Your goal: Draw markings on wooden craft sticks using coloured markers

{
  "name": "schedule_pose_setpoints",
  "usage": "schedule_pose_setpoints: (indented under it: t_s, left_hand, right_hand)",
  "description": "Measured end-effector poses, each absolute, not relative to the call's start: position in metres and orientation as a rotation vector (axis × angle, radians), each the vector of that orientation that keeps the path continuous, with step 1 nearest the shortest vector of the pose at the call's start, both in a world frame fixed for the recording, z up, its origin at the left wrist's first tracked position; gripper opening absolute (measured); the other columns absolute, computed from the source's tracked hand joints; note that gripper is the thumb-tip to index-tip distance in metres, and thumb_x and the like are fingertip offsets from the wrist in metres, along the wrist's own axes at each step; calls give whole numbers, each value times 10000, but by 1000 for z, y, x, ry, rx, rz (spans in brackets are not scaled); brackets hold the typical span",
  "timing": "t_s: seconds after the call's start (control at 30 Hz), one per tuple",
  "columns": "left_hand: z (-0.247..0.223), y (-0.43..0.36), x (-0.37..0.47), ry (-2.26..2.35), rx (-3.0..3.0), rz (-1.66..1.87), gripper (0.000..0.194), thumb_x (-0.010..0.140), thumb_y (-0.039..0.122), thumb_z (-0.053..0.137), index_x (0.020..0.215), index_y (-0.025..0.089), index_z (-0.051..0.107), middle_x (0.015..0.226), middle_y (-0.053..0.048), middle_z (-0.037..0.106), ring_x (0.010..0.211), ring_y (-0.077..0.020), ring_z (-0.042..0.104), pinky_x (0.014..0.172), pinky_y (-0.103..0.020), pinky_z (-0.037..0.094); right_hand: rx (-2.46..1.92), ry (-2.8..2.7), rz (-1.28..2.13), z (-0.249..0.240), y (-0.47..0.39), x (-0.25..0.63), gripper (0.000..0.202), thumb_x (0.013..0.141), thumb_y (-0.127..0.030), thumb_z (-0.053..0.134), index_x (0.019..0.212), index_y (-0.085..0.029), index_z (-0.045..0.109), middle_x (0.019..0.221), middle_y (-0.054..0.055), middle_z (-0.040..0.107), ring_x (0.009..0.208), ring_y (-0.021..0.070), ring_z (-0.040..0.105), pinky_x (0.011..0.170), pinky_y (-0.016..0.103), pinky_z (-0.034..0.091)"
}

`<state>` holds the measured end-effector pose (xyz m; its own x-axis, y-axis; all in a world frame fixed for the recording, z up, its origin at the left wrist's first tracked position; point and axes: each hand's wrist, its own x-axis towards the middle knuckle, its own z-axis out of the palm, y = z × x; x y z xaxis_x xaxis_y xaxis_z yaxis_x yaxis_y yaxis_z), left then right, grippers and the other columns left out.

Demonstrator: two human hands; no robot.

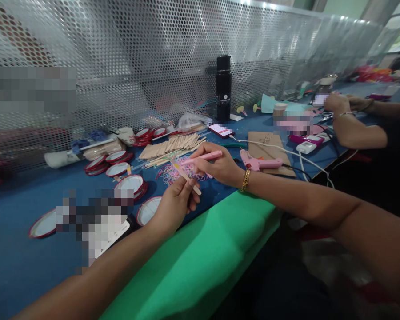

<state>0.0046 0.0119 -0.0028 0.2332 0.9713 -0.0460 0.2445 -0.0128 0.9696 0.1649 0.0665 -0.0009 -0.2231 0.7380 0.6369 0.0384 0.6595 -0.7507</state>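
Note:
My left hand (178, 200) pinches a flat wooden craft stick (194, 186), which tilts up to the left and has a yellow patch near its far end. In my right hand (216, 166) is a pink pen (210, 156), its front end pointing left just above the stick. Whether the pen's tip touches the stick, I cannot tell. Behind both hands lies a heap of small pastel loops (168, 173). A pink glue gun (262, 162) rests on a piece of cardboard (256, 138) right of my right hand.
A pile of craft sticks (173, 146) lies beyond the loops. Several red-rimmed white discs (128, 186) are spread to the left. A black bottle (223, 89) stands by the perforated metal screen (136, 53). White cables (283, 149) cross the right side, near another person's hands (338, 103).

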Motion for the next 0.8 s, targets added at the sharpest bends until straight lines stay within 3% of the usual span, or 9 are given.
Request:
schedule_pose_setpoints:
  t_s: [0.13, 0.27, 0.8]
  left_hand:
    - [-4, 12, 5, 1197, 1490, 898, 222, 915, 339, 466, 779, 184, 552, 539, 57, 564, 395, -64, 463, 370, -153, 337]
    - [-3, 12, 4, 1203, 1488, 890, 228, 916, 344, 464, 784, 184, 560, 534, 54, 561, 395, -65, 461, 365, -150, 326]
    - [-3, 12, 3, 1206, 1476, 886, 222, 919, 343, 461, 789, 186, 550, 541, 53, 554, 400, -66, 456, 373, -149, 327]
  right_hand:
    - [-659, -1655, 731, 0, 66, 163, 181, 871, -278, 546, 718, -185, 521, 629, -35, 591, 552, 90, 536, 535, 222, 434]
    - [-656, -1664, 617, 2, 64, 161, 141, 843, -239, 560, 716, -184, 533, 695, -26, 569, 650, 107, 552, 598, 238, 451]
    - [-675, -1698, 639, 0, 66, 161, 189, 848, -267, 565, 685, -191, 506, 645, -29, 596, 612, 103, 564, 580, 233, 453]
